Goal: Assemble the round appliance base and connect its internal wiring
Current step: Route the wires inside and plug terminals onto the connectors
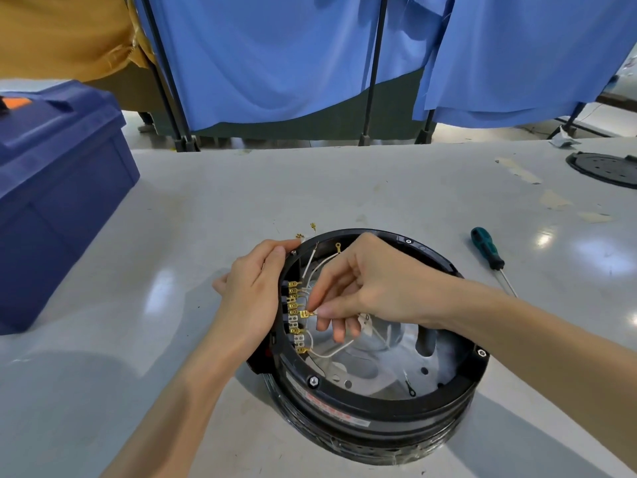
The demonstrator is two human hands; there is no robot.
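Shows bench [206, 201] carrying round base [379, 426], open side up | steadies base's left rim with left grip [251, 298], fingers flat, holding nothing | reaches right grip [372, 288] inside base to terminal strip [293, 319] on its left wall, pinching brass connector [305, 313] | step: wiring, likely midway | next: calls for straight push onto a free tab

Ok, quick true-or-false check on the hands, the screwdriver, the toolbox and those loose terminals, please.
The right hand pinches a brass terminal next to the terminal row inside the round base. True.
The left hand holds the screwdriver. False: the left hand rests on the base's left rim; the screwdriver lies on the table, right of the base.
The toolbox stands open. False: the blue toolbox has its lid down.
Just beyond the base, loose brass terminals lie on the table. True.
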